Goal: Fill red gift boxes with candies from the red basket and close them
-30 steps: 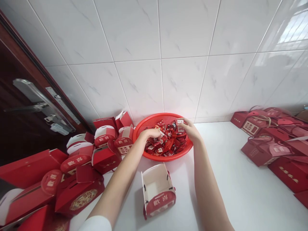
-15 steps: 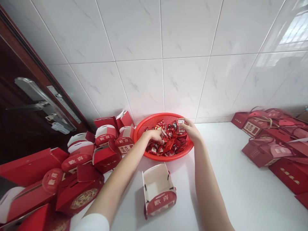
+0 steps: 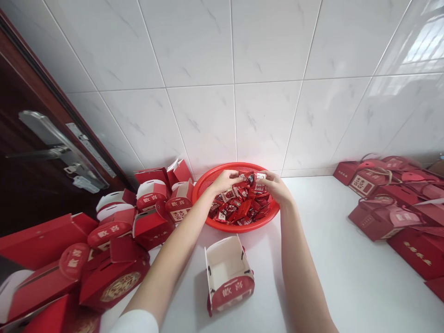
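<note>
A red plastic basket (image 3: 239, 228) stands against the tiled wall, filled with red-wrapped candies (image 3: 243, 208). Over its far side, my left hand (image 3: 227, 180) pinches a small wrapped candy (image 3: 245, 177) between thumb and fingers. My right hand (image 3: 275, 186), at the basket's right rim, grips a red and white packet (image 3: 260, 181). The two hands are close together above the pile, not touching. Nearer to me on the white table lies an open red gift box (image 3: 229, 277), its pale inside showing nothing in it.
Several red gift boxes (image 3: 116, 273) crowd the table's left side. More red boxes with handles (image 3: 391, 217) stand along the right. A dark wooden door with a metal handle (image 3: 52, 150) is at the far left. White tiles (image 3: 201, 125) rise behind the basket.
My left hand has risen from the middle of the candies toward the basket's far side, closer to my right hand. The right hand has barely shifted and keeps its packet.
</note>
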